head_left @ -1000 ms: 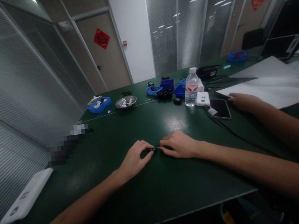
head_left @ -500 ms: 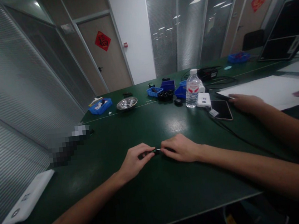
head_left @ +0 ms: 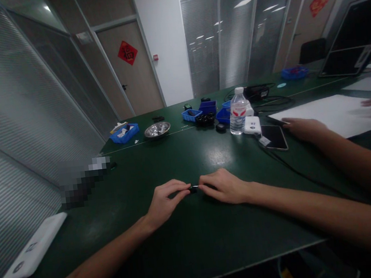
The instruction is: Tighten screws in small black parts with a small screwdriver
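Over the green table [head_left: 131, 248], my left hand [head_left: 165, 199] pinches a small dark piece [head_left: 193, 190] between thumb and fingertips. Across from it, my right hand [head_left: 222, 187] is closed, palm down, its fingertips on a thin silver rod [head_left: 195, 186] whose tip meets the small dark piece. The rest of the rod is hidden under the fingers. Both pieces are too small to tell their exact kind.
A co-worker's hand [head_left: 305, 129] rests on white paper [head_left: 334, 111] at right. Nearby are a water bottle [head_left: 238, 114], a phone [head_left: 274, 138] and a cable. Farther off are a metal bowl [head_left: 157, 130] and blue trays [head_left: 124, 134]. A white device [head_left: 33, 249] lies at left.
My left fingers have straightened and drawn slightly left, while my right hand has stayed nearly still. The co-worker's far hand at the right edge has moved up a little over the paper.
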`<state>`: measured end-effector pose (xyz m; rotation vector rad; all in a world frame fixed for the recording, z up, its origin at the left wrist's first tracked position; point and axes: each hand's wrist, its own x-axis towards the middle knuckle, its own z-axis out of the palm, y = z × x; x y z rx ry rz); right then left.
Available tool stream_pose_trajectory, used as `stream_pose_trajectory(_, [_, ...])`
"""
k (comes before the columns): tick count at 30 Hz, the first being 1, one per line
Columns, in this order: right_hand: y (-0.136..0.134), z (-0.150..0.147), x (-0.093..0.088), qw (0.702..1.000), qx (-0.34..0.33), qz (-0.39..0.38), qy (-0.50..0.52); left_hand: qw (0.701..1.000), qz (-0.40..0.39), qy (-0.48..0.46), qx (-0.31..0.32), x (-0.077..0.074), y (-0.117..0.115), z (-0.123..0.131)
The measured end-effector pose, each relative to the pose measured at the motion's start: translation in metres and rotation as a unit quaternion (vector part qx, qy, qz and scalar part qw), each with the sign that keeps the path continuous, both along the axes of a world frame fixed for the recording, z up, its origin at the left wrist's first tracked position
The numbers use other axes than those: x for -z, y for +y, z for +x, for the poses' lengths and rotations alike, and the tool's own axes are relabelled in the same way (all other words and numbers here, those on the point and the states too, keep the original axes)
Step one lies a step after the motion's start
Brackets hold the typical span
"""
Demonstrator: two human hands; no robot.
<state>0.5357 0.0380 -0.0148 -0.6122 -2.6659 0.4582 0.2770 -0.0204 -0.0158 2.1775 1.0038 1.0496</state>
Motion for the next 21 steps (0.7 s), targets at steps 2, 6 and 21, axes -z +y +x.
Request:
stream_pose_trajectory(2, [-0.0011,-0.0003,0.0003,1.000,0.001,-0.003,0.004,1.000,0.005,-0.001,-0.003,0.0003,-0.0004,-0.0004])
stream_pose_trajectory(6, [-0.0027,-0.0005,0.0012,1.000,0.010,-0.001,0.005,1.000,0.020,-0.004,-0.005,0.0008,-0.0004,-0.0004])
stream_pose_trajectory(21, [-0.0082,-0.0056,0.0003,1.000,0.005,-0.011,0.025,0.999,0.043,-0.009,-0.001,-0.0001,-0.0031,0.0017])
